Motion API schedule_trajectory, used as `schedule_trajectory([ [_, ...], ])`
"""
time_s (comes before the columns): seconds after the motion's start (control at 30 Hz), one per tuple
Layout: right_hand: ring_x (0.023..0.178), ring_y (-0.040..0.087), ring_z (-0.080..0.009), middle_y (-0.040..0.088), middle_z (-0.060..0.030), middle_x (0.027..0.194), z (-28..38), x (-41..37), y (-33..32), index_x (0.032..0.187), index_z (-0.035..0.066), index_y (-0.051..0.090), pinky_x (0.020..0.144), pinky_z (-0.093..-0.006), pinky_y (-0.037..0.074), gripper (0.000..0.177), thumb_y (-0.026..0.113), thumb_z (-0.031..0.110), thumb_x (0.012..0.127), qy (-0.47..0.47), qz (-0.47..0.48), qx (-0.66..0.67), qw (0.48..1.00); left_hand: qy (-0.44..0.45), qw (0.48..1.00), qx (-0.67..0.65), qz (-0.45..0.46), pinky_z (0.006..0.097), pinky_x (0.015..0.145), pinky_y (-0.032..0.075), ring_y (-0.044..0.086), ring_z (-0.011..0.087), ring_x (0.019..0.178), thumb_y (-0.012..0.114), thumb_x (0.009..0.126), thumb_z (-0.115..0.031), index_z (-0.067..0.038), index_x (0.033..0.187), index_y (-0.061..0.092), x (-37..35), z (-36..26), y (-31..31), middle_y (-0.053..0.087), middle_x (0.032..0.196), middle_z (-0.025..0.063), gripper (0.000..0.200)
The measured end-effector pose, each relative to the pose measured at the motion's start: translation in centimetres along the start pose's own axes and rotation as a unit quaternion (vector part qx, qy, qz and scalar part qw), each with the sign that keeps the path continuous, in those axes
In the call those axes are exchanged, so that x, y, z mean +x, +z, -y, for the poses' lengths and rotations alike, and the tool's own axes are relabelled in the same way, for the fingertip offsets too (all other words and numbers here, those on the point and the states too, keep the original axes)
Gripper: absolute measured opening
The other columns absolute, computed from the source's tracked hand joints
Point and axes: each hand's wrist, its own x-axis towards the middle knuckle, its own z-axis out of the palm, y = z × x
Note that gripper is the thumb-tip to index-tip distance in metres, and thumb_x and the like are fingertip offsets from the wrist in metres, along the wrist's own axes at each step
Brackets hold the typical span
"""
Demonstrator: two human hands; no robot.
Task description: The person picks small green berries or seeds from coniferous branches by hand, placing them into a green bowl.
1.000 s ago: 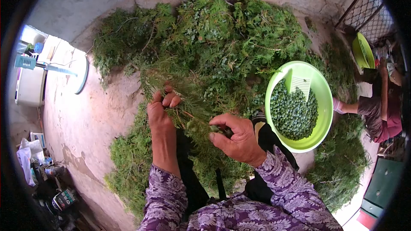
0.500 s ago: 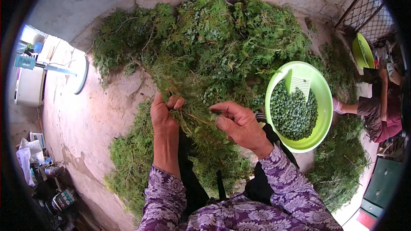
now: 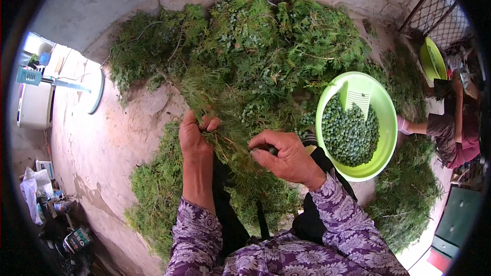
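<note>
My left hand [image 3: 197,135] is closed around a green conifer branch [image 3: 230,145], whose feathery sprigs spread between my hands and below them. Just right of the branch, my right hand [image 3: 286,156] has its thumb and index finger curled towards each other. Something small and dark green shows inside its curled fingers, too hidden to name surely. To the right of that hand stands a light green basin [image 3: 391,138] with a ribbed washboard part, holding a heap of round blue-green berries [image 3: 350,135].
Cut conifer branches [image 3: 245,36] with berries lie in a large pile ahead, with more [image 3: 158,184] at the lower left. At right sits another person [image 3: 455,128] near a second green basin [image 3: 433,60]. A fan base [image 3: 97,89] stands at left.
My right hand has shifted slightly right and down, its fingers more curled and a little farther from the branch. My left hand has stayed nearly still on the branch.
</note>
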Motion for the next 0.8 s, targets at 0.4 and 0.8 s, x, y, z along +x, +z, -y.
schedule_trajectory([
  [0.4, 0.061, 0.056, -0.029, 0.053, -0.0134, 0.069, 1.4, -1.2, 2.4, 0.082, 0.003, 0.051, 0.053, -0.0349, 0.043, 0.019, 0.062, 0.012, 0.071, -0.052, -0.083, -0.094, 0.991, 0.008, 1.0, -0.016, 0.019, 0.027, 0.048, 0.03, 0.032, 0.0103, 0.052, 0.033, 0.092, -0.017, 0.004, 0.103, 0.042, 0.5, -0.9, -1.6, 0.047, 0.081, 0.0078, 0.025],
  [0.8, 0.052, 0.047, -0.0077, 0.052, -0.0013, 0.062, 1.7, -2.6, 0.6, 0.075, 0.003, 0.052, 0.047, -0.0203, 0.038, 0.007, 0.058, 0.005, 0.072, 0.029, -0.052, 0.131, 0.99, 0.056, 0.997, -0.035, -0.034, 0.0256, 0.044, 0.028, 0.03, 0.0098, 0.048, 0.038, 0.089, -0.013, 0.002, 0.082, 0.045, 2.1, -3.3, -3.1, 0.034, 0.055, 0.0012, 0.018],
])
